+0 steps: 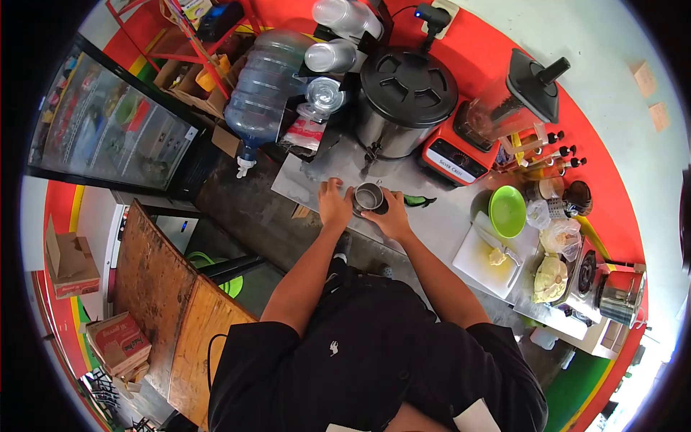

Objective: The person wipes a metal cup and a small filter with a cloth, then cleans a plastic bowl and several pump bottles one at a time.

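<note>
A small metal cup (369,195) is at the front edge of the steel counter, its open top facing up toward me. My right hand (389,214) is closed around the cup's right and near side. Just left of the cup is my left hand (335,207), fingers bent and thumb apart from them, with the thumb tip right by the cup's rim. A dark round edge shows beneath the cup, mostly covered by it and my right hand. Beside my right hand lies a dark green, long curved thing (419,201) on the counter.
Behind the cup stand a large lidded steel dispenser (404,108) with a tap and a red blender (461,155). To the right are a green bowl (507,212) and a white cutting board (471,255) with a knife (500,243). A water jug (266,86) is at the left.
</note>
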`<state>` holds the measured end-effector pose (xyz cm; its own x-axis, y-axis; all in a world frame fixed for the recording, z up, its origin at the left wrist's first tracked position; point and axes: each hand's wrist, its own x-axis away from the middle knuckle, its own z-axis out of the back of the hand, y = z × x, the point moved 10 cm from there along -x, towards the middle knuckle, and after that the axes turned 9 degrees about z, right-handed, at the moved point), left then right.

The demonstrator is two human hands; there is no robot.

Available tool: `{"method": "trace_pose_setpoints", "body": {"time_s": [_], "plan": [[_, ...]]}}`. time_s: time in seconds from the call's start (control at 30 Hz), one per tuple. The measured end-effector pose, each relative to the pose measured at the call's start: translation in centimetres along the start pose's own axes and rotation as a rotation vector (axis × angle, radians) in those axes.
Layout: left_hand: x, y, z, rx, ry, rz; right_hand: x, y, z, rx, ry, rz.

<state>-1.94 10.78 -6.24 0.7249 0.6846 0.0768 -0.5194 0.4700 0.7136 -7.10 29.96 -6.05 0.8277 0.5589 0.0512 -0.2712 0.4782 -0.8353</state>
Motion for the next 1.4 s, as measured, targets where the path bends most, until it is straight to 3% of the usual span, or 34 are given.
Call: {"method": "trace_pose_setpoints", "body": {"time_s": [0.1,0.2,0.33,0.4,0.5,0.63,0.8,0.9,1.07,1.4], "plan": [[-0.7,-1.3,2.2,-0.035,0.137,0.011,-0.8,-0.2,0.2,0.107,0.102,-0.118],[-1.4,-0.8,2.9,-0.057,0.117,-0.124,-1.7,-0.1,0.0,0.155,0.095,-0.151],[-3.1,-3.2,0.6,-0.078,-0.040,-0.135,-2.1,0.4,0.0,0.189,0.123,-0.116],[-3.4,-3.5,0.8,-0.077,-0.040,-0.114,-1.5,-0.6,1.1,0.415,0.119,-0.035],[-3.9,-4.7,0.9,-0.029,-0.032,-0.167,1.4,0.0,3.0,0.651,0.130,-0.079],[-3.7,-6.0,3.6,0.060,0.001,-0.156,4.9,1.0,2.2,0.569,0.056,0.133],[-2.4,-8.6,7.6,0.117,0.052,-0.081,5.9,0.1,-3.0,0.498,-0.149,0.164],[-1.4,-10.3,9.2,0.128,0.077,-0.088,5.6,-2.3,-6.8,0.478,-0.227,0.288],[-0.2,-13.3,11.2,0.305,0.043,0.128,4.0,-5.0,-10.8,0.484,-0.126,0.249],[0.0,-17.2,15.4,0.366,0.155,0.146,-2.2,-9.9,-18.4,0.403,-0.088,0.341]]}}
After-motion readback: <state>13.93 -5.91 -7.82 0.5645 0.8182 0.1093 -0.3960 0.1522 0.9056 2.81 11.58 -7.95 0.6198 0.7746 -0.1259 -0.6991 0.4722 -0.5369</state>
